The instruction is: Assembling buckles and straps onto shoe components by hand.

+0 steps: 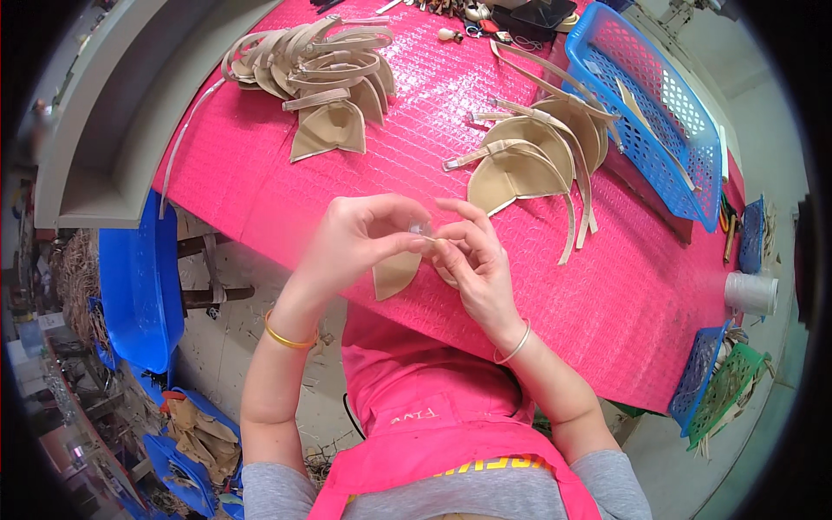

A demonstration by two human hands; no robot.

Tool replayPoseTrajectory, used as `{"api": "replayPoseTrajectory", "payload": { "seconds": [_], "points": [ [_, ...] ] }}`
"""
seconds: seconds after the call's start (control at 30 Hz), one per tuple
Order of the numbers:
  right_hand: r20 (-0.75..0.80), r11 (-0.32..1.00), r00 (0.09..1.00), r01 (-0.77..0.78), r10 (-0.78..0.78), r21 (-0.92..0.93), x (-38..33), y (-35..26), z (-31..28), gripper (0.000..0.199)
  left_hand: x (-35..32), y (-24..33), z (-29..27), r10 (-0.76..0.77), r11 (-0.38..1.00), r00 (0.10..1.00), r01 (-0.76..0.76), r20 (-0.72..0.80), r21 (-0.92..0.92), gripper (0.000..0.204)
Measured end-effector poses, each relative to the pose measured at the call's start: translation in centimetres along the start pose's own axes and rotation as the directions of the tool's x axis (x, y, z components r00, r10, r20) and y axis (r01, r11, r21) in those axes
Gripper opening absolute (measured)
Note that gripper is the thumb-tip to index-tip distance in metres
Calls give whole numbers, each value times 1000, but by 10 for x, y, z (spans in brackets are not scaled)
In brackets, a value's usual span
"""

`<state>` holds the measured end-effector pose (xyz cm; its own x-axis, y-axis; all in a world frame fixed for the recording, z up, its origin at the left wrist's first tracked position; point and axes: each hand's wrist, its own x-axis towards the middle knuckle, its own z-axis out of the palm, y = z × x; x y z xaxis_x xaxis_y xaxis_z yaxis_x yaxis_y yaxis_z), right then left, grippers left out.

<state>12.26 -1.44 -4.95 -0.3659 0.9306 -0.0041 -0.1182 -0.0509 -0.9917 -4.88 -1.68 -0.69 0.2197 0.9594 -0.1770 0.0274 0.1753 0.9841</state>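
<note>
Over the table's near edge, my left hand point(373, 230) and my right hand point(474, 269) meet in a pinch. Between the left thumb and forefinger shows a small pale, shiny buckle point(417, 230). A thin beige strap end point(431, 240) is held by the right thumb and forefinger, close against the buckle. Below the hands lies a beige shoe upper piece point(397, 275), partly covered by them; whether the strap joins it cannot be seen. Ahead to the right are several beige shoe uppers with straps point(516, 178). A larger row of strapped uppers point(329, 130) lies far left.
Pink sheeting covers the table point(286, 204). A blue perforated basket point(637, 113) sits far right, with straps in it. A white thread spool point(750, 294) and a green basket point(728, 394) are at the right edge. Left of the table stands a blue bin point(143, 295).
</note>
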Motion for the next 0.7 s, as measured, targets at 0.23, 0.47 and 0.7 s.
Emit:
{"api": "replayPoseTrajectory", "payload": {
  "seconds": [0.23, 0.47, 0.7],
  "points": [
    [107, 974, 994, -24, -1, 227, 8, 3, -3, 13, -4, 3, 7, 148, 978, 985, -132, -92, 163, 27],
    [96, 993, 995, -32, 22, 114, 15, 3, -1, 15, -13, -1, 4, 321, 815, 947, -280, 7, 508, 19],
    [21, 996, 999, 43, -41, -81, 9, -14, 2, 14, -19, -6, 18, 35, 999, 956, -33, -291, 12, 16]
  ]
}}
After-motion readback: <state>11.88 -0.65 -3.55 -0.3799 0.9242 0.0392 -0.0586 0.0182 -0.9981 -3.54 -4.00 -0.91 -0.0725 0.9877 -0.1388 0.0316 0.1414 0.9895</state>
